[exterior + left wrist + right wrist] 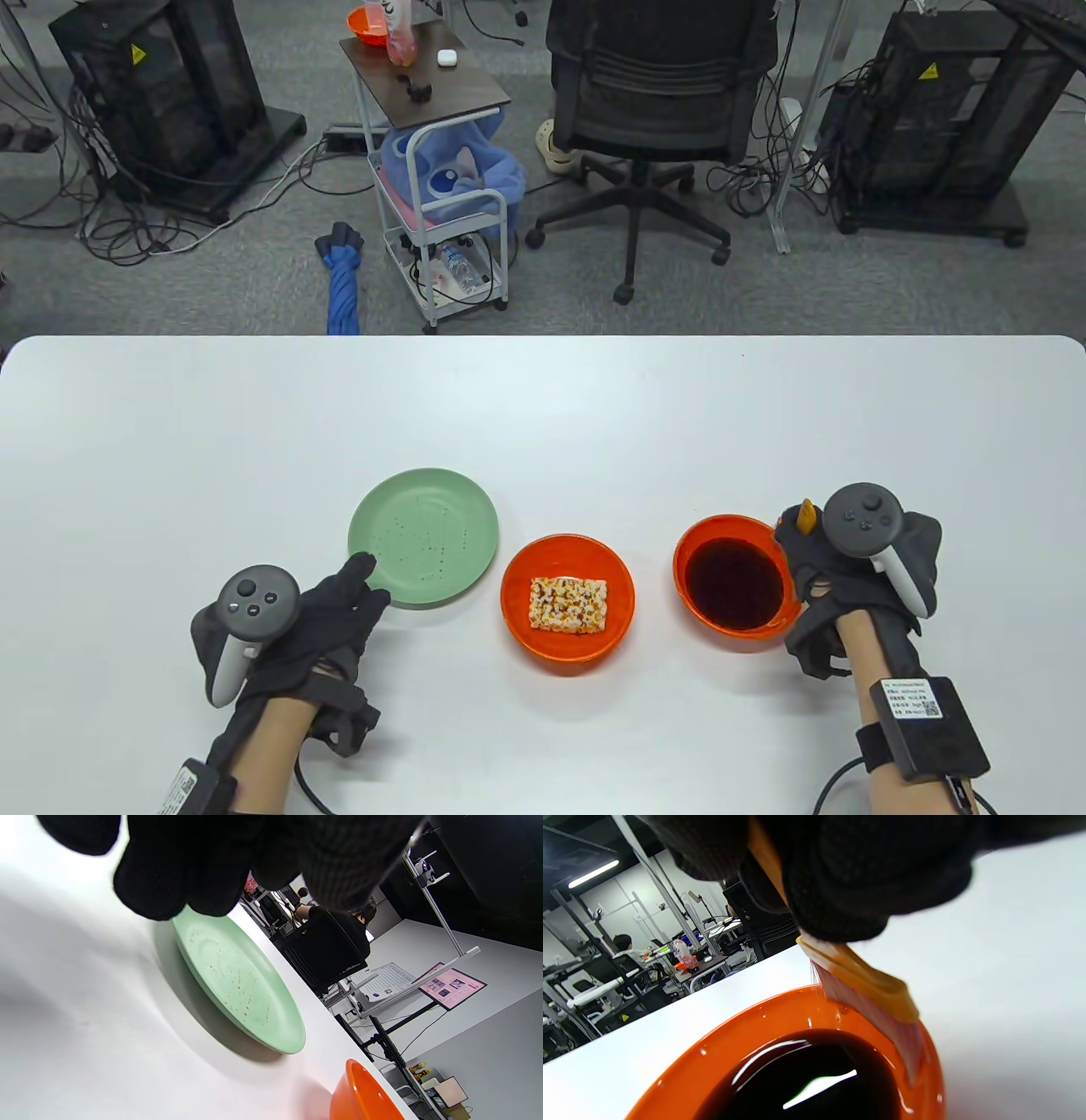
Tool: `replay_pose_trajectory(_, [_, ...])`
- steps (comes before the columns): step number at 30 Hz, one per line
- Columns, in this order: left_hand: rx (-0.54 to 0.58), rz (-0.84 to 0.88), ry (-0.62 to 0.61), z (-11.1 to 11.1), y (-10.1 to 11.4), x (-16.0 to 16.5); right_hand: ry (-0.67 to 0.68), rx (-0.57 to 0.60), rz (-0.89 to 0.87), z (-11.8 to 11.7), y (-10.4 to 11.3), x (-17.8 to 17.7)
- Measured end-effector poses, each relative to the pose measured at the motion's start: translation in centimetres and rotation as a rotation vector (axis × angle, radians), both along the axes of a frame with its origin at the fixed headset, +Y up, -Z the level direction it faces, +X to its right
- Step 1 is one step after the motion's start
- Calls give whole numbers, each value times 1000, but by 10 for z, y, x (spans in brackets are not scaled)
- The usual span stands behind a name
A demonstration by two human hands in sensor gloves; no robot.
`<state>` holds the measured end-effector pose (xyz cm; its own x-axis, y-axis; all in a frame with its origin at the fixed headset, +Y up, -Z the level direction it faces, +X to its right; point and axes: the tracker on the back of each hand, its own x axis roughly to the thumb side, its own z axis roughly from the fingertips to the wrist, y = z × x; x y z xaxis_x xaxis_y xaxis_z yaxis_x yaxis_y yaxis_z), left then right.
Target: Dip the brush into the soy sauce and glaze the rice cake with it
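Note:
A rice cake (568, 604) lies in an orange bowl (517, 611) at the table's front centre. To its right an orange bowl (689, 543) holds dark soy sauce (734, 582). My right hand (814, 560) grips a wooden-handled brush (865, 980) at that bowl's right rim; its handle end (806, 514) sticks up. In the right wrist view the bristles (903, 1039) rest against the bowl's inner wall (746, 1031) above the sauce (806, 1077). My left hand (339, 603) rests on the table, empty, fingertips at the edge of a green plate (422, 536).
The green plate (237, 980) is empty and lies left of the rice cake bowl, whose rim (360, 1094) shows in the left wrist view. Beyond the table's far edge stand an office chair (653, 110) and a small cart (433, 127).

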<state>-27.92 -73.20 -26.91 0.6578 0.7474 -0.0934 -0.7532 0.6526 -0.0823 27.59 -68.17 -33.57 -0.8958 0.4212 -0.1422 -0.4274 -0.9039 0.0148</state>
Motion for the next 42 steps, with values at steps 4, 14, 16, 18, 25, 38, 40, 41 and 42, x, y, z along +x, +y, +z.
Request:
replay_pose_trajectory(4, [-3,-1,-1,0,-1,-1,28,6,7,1,6,-8])
replay_pose_trajectory(14, [-12,2,-1,0,-1,-1,11,-8,-81,-3,-6,-3])
replay_pose_trajectory(16, [-15,3,0,0,-1,-2,-2,-18,-79,-4,-9,1])
replay_pose_trajectory(18, [-17,5,0,0,-2,-2,-11,-22,-83,-4,-11,5])
replay_pose_trajectory(25, [-24,0,-3,0,-3,-2,-25,-13,-74,0,-9,13])
replay_pose_trajectory(38, [-27,6,0,0,-4,-3,36,69,-91,10,20,-5])
replay_pose_trajectory(40, [-27,8,-1,0,-4,-3,58,100,-152,13,26,-14])
replay_pose_trajectory(41, [-27,8,-1,0,-4,-3,79,116,-198,15,30,-22])
replay_pose_trajectory(42, [-27,8,-2,0,-4,-3,98,131,-246,17,33,-30])
